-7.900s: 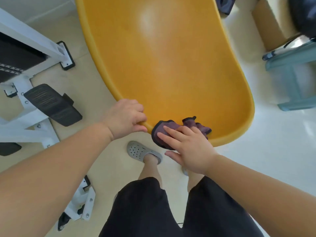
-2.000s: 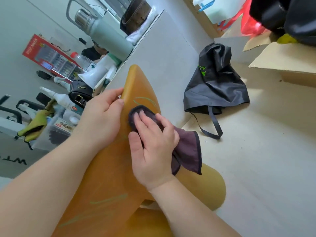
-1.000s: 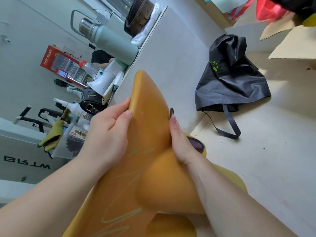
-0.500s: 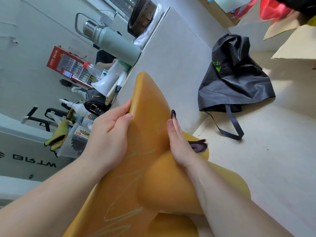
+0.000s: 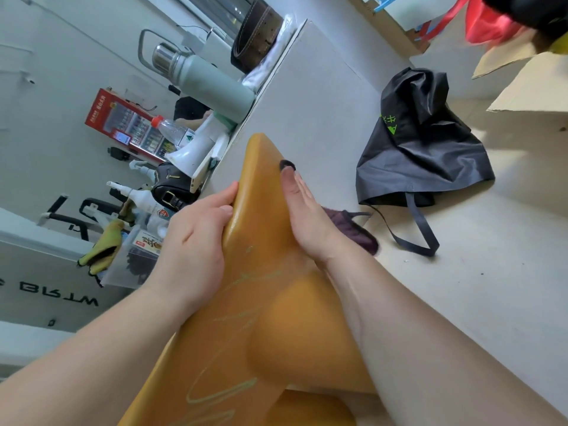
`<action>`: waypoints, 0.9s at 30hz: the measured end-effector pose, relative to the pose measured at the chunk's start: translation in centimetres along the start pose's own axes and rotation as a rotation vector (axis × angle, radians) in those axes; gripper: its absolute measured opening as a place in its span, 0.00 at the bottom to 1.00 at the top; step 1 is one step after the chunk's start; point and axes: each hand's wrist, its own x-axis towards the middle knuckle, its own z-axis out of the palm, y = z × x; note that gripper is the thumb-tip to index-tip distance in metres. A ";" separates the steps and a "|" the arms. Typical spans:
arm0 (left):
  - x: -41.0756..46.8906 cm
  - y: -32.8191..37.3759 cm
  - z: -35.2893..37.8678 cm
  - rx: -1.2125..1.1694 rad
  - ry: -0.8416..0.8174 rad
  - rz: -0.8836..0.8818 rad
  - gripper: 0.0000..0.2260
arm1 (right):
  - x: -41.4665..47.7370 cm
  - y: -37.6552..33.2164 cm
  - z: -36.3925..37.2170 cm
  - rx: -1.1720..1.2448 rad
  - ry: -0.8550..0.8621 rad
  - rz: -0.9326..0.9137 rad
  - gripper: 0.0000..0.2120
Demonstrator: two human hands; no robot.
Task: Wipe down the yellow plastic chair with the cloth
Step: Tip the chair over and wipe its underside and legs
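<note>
The yellow plastic chair (image 5: pixel 264 302) is tipped, its narrow upper end pointing away from me, with pale green scribbles on the near face. My left hand (image 5: pixel 196 238) grips the chair's left edge, thumb on the near face and fingers curled behind. My right hand (image 5: pixel 307 219) lies flat with straight fingers along the chair's right side and presses the dark purple cloth (image 5: pixel 353 230) against it. Most of the cloth is hidden under the hand; a bit shows past the fingertips and a tail hangs by the wrist.
A black drawstring bag (image 5: pixel 424 155) lies on the floor to the right, with a cardboard box (image 5: pixel 528 87) beyond it. A grey panel (image 5: pixel 307 103) stands just behind the chair. A green flask (image 5: pixel 209 84), a megaphone (image 5: pixel 193 149) and bottles crowd the left.
My right hand has slid with the cloth further along the chair's right side toward the narrow end, and more of the cloth's tail shows. My left hand keeps its grip on the edge.
</note>
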 end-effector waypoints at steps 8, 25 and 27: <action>0.2 -0.8 -0.4 0.049 -0.039 0.130 0.20 | -6.3 -2.1 4.1 -0.244 -0.040 -0.306 0.55; 5.7 2.4 -1.0 0.185 -0.051 -0.183 0.13 | -6.4 0.2 2.0 -0.213 0.010 -0.241 0.46; 7.9 3.2 0.6 0.140 -0.072 -0.332 0.16 | -5.4 0.6 0.8 -0.325 0.076 -0.355 0.37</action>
